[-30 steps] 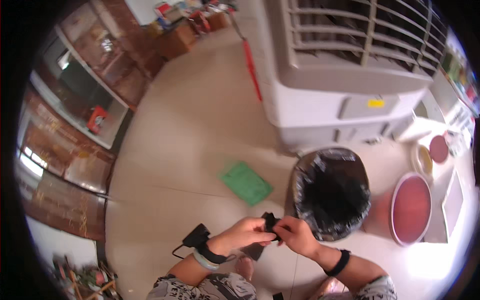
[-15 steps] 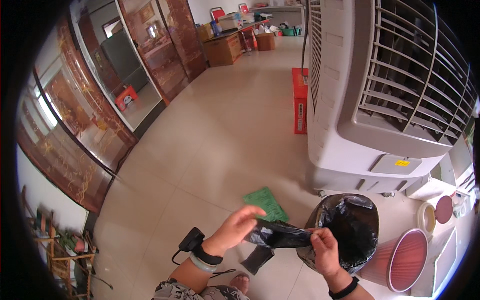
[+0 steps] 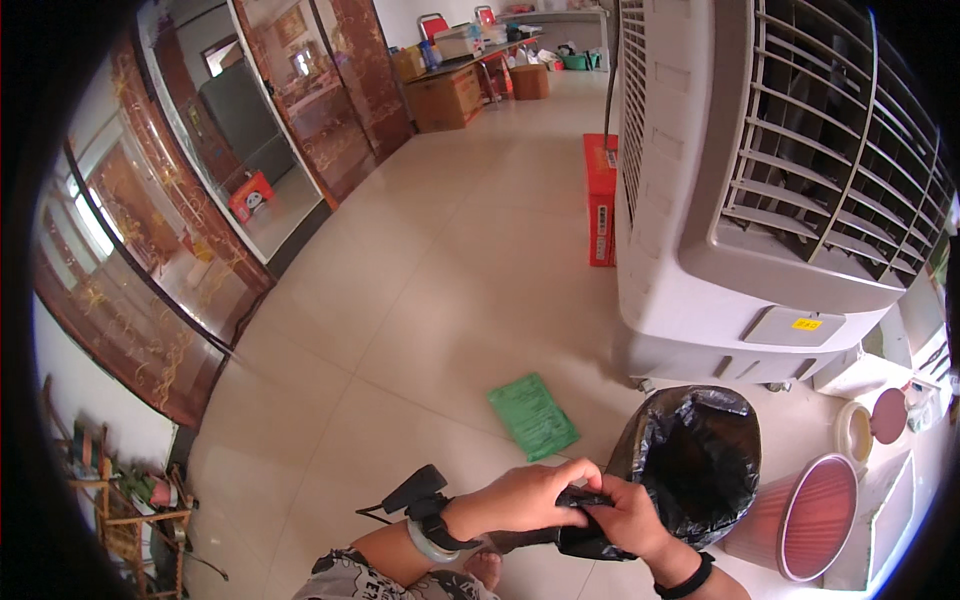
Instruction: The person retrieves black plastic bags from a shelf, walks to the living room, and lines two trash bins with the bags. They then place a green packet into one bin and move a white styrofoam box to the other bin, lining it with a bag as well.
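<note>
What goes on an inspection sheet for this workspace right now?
Surface: pale tiled floor.
Job's things: bunched black plastic; black-lined bin, its mouth open.
Clutter: green packet flat on the floor; pink bin right of the black-lined bin.
Hands: left hand and right hand close together, both gripping the black plastic.
Cables: thin black cord beside the black wrist device.
Surroundings: air cooler beyond the black-lined bin; patterned brown doors at left.
</note>
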The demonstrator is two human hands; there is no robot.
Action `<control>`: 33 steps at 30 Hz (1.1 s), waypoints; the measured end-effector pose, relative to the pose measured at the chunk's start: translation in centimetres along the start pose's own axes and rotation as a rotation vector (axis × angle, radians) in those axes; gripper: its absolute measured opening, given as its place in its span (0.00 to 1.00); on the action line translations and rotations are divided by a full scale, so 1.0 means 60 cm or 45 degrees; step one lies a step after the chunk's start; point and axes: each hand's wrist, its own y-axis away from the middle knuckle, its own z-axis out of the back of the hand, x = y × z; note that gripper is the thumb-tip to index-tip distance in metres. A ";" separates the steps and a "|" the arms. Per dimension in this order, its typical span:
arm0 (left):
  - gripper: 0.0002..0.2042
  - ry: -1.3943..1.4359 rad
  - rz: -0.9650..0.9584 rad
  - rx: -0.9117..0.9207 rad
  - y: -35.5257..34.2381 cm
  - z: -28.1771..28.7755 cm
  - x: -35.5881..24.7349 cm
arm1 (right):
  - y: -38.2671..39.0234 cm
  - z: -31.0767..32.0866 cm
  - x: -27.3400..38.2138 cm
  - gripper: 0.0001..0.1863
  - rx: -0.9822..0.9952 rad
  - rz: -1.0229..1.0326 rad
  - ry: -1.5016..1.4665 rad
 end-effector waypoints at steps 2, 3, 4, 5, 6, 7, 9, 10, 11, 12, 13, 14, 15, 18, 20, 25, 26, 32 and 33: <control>0.18 -0.274 0.278 -0.147 -0.001 -0.010 0.013 | 0.006 0.002 -0.005 0.06 0.043 -0.064 0.011; 0.15 -0.361 0.203 -0.169 -0.001 -0.013 0.027 | 0.010 0.004 -0.006 0.05 0.029 -0.087 0.044; 0.13 -0.427 0.051 -0.238 -0.002 -0.016 0.044 | 0.014 0.004 -0.007 0.05 0.052 -0.088 -0.060; 0.10 -0.506 -0.103 -0.322 -0.004 -0.020 0.064 | 0.019 0.002 -0.007 0.05 0.059 -0.116 -0.132; 0.03 -0.399 -0.209 -0.435 -0.007 -0.027 0.084 | 0.023 -0.002 -0.007 0.05 0.083 -0.148 -0.202; 0.03 -0.277 -0.048 -0.471 -0.009 -0.027 0.104 | 0.027 -0.007 -0.006 0.06 0.090 -0.131 -0.288; 0.04 -0.071 0.285 -0.498 -0.011 -0.020 0.138 | 0.034 -0.019 -0.005 0.04 0.167 -0.188 -0.363; 0.04 -0.100 0.204 -0.708 -0.011 -0.019 0.147 | 0.037 -0.023 -0.004 0.04 0.236 -0.107 -0.333; 0.05 0.067 0.336 -0.637 -0.008 -0.013 0.152 | 0.038 -0.026 -0.005 0.04 0.277 -0.084 -0.327; 0.03 0.583 0.205 -0.465 -0.004 -0.013 0.150 | 0.037 -0.027 -0.005 0.05 0.221 -0.051 -0.301; 0.06 1.058 0.216 -0.307 -0.001 -0.007 0.146 | 0.036 -0.026 -0.005 0.07 0.175 -0.164 -0.196; 0.14 1.405 0.079 -0.122 0.004 -0.010 0.136 | 0.033 -0.023 -0.006 0.07 0.031 -0.039 -0.295; 0.22 1.702 0.037 0.030 0.008 -0.012 0.124 | 0.030 -0.020 -0.006 0.07 -0.083 -0.005 -0.325; 0.41 1.264 -0.075 0.143 0.011 -0.022 0.089 | 0.021 -0.008 -0.004 0.08 -0.213 -0.172 -0.514; 0.39 1.077 -0.173 0.139 0.005 -0.025 0.077 | 0.020 -0.003 -0.001 0.08 -0.202 -0.131 -0.498; 0.18 0.395 0.227 0.460 -0.008 -0.055 0.096 | 0.031 0.010 0.014 0.09 -0.180 -0.076 -0.485; 0.14 0.266 0.231 0.543 -0.009 -0.068 0.108 | 0.033 0.013 0.019 0.09 -0.177 -0.017 -0.514; 0.13 -0.104 0.046 0.152 -0.005 -0.147 0.264 | 0.049 0.045 0.079 0.07 -0.328 0.166 -0.414; 0.12 -0.262 0.181 0.148 0.007 -0.150 0.300 | 0.054 0.053 0.090 0.07 -0.389 0.219 -0.391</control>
